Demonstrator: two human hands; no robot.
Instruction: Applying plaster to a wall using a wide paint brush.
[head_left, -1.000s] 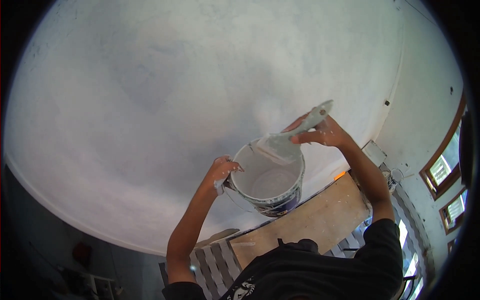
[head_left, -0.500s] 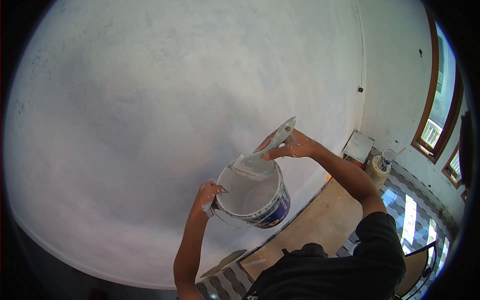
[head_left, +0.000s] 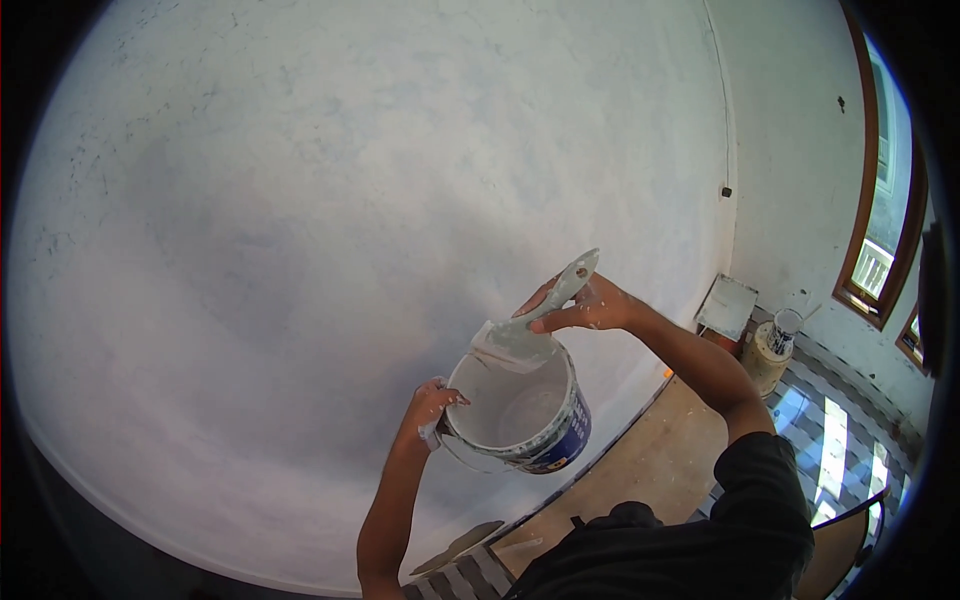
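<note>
My left hand (head_left: 432,408) grips the rim of a paint bucket (head_left: 568,437), a blue-labelled pail with a wire handle and white paint smeared inside. The bucket is held up in front of the wall, its mouth tilted toward me. In my right hand (head_left: 590,303) is a wide paintbrush (head_left: 512,343), held by its pale, paint-spattered handle. Its bristle end, coated white, lies over the far rim of the bucket and reaches into the mouth. White paint spots both hands.
A large wall (head_left: 300,250) with patchy white paint fills most of the view. Beyond my right arm, a small paint pot (head_left: 787,322) stands on a drum (head_left: 768,362) near a white-topped box (head_left: 727,304). Brown boards (head_left: 630,440) lie below, beside striped floor tiles (head_left: 800,400).
The bucket, brush and both hands appear slightly lower and farther right. The brush has shifted slightly relative to the bucket rim. Both grips stay the same.
</note>
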